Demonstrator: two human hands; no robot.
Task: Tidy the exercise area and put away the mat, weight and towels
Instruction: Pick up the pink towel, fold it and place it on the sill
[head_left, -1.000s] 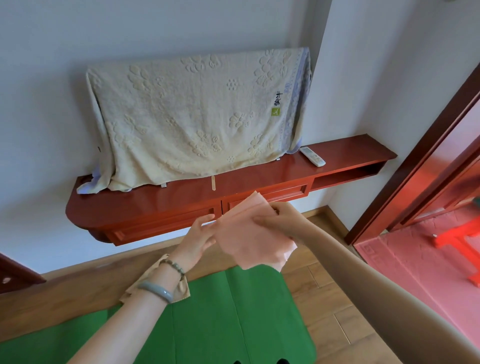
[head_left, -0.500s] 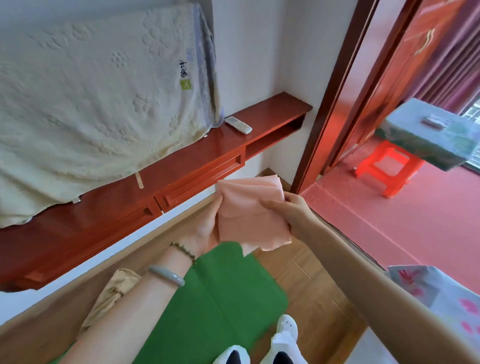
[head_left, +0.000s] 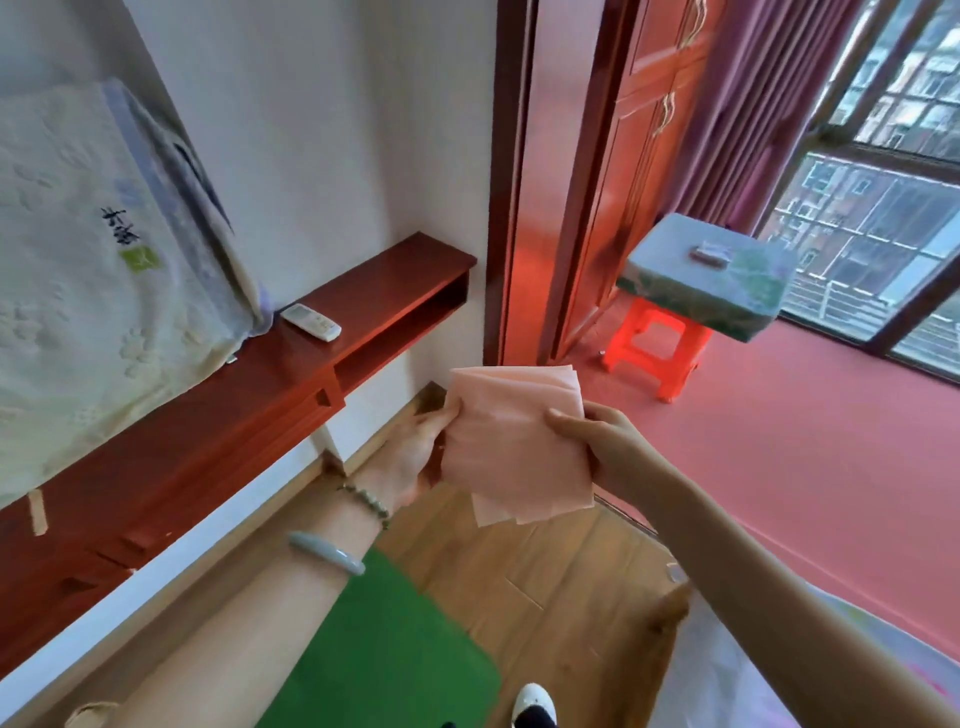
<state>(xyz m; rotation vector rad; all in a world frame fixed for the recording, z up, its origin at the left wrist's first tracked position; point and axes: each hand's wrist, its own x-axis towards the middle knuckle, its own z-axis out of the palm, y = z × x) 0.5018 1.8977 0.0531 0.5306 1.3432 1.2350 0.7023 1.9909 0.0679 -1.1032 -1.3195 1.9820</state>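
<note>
Red wall shelf (head_left: 249, 415) close on the left, door frame (head_left: 506, 182) straight ahead, red floor (head_left: 779, 467) open to the right, orange stool (head_left: 655, 349) standing on it.

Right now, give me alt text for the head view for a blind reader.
A folded pink towel is held up, the left hand gripping its left edge and the right hand pinching its right edge. A green mat lies on the wooden floor below, and a white remote sits on a red shelf at left.

Remote (head_left: 310, 318) on shelf (head_left: 395, 280); orange stool (head_left: 675, 319) beyond doorway.
</note>
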